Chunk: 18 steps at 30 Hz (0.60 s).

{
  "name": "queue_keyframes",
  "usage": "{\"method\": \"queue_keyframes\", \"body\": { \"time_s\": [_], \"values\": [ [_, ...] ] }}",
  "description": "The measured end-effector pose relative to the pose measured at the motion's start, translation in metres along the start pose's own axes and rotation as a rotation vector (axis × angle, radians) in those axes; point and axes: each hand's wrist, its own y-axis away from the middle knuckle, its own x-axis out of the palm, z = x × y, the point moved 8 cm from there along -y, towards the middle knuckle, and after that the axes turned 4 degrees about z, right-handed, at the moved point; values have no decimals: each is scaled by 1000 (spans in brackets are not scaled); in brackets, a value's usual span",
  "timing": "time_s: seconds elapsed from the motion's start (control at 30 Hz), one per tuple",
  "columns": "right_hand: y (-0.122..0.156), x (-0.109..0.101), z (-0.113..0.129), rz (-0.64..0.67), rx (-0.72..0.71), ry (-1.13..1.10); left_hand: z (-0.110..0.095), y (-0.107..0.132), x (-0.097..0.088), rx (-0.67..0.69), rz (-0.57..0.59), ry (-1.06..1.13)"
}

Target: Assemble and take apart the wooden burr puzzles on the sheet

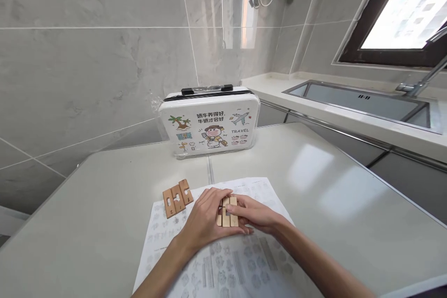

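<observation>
Three brown notched wooden pieces (179, 204) side by side, partly on printed paper (164, 237) on table (104, 223); left hand (208, 212), fingers curled round light wooden blocks (226, 220) above paper; right hand (254, 213) gripping them too, thumb on top. Block-paper contact unclear.

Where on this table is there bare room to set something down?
Right: bare tabletop between the printed paper and the sink counter. Left: another patch between the brown pieces and the tabletop's left edge. Crowded: the paper's upper part, where the left hand and right hand hold pale wooden blocks.
</observation>
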Motion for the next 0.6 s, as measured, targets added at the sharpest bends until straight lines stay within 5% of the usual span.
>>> {"method": "queue_keyframes", "body": {
  "time_s": [0.2, 0.43, 0.6],
  "values": [
    [1, 0, 3, -14, 34, -37, 25, 12, 10, -259, 61, 192],
    [6, -5, 5, -91, 32, -41, 28, 22, 9, -302, 82, 286],
    [12, -21, 10, -221, 27, -59, 52, 37, 17, -628, 24, 642]
  ]
}}
